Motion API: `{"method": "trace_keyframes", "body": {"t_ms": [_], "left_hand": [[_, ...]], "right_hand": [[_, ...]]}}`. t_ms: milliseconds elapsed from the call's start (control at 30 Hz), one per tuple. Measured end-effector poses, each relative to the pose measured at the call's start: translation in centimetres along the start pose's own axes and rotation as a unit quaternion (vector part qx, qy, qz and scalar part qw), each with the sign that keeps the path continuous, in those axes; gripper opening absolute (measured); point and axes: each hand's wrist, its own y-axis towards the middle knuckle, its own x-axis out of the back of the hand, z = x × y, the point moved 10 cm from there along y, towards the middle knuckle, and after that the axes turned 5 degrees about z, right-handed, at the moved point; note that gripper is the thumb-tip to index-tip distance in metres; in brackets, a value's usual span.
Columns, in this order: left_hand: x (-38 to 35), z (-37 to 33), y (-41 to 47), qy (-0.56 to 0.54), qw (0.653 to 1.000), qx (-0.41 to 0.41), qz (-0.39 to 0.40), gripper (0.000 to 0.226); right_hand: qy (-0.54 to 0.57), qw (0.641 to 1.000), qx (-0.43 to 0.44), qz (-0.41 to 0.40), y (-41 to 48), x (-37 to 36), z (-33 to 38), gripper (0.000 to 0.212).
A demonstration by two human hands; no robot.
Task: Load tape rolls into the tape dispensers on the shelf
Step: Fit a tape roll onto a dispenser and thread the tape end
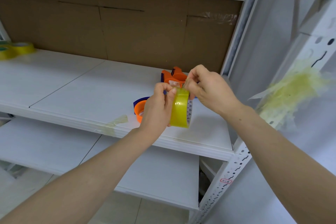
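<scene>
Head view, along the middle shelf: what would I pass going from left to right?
Spare yellow tape rolls → stuck tape strip → orange dispenser → left hand → held tape roll → right hand → wad of used tape.

Storeroom: white slotted-metal shelving (234, 174), cardboard backing (127, 29), labelled upright (226, 181).
</scene>
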Motion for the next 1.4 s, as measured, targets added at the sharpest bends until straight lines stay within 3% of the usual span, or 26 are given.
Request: {"method": "trace_keyframes", "body": {"t_ms": [200,400,600,767,900,1067,1300,1400], "left_hand": [[0.1,-0.1,0.1,0.055,0.998,0.027,-0.004,0.013],[0.0,-0.3,-0.2,0.052,0.998,0.023,0.013,0.013],[0.0,-0.1,-0.4,0.036,0.998,0.033,0.029,0.013],[-0.4,-0.5,-0.4,0.032,0.998,0.027,0.048,0.013],[-0.3,-0.5,-0.2,0.035,0.998,0.03,0.051,0.012],[-0.4,-1.4,-0.2,0.025,0.998,0.006,0.065,0.014],[-0.7,-1.7,-0.4,0.006,0.997,-0.008,0.079,0.011],[-1.1,-1.6,-0.4,-0.034,0.995,0.005,0.093,0.007]], "right_hand": [[-0.028,1.0,-0.002,0.007,0.0,-0.1,0.5,0.01],[0.105,0.991,-0.069,0.043,0.2,-0.2,-0.6,0.008],[0.268,0.947,-0.136,0.11,-0.4,-1.1,-1.7,0.015],[0.191,0.976,-0.088,0.058,-0.3,-0.1,-1.4,0.046],[0.209,0.975,-0.059,0.054,-0.2,0.5,-0.8,0.011],[0.176,0.981,-0.033,0.068,0.0,0.0,-0.6,0.016],[0.258,0.963,-0.064,0.05,0.1,-0.3,-1.9,0.01],[0.274,0.956,-0.091,0.045,0.2,-0.4,-2.7,0.029]]}}
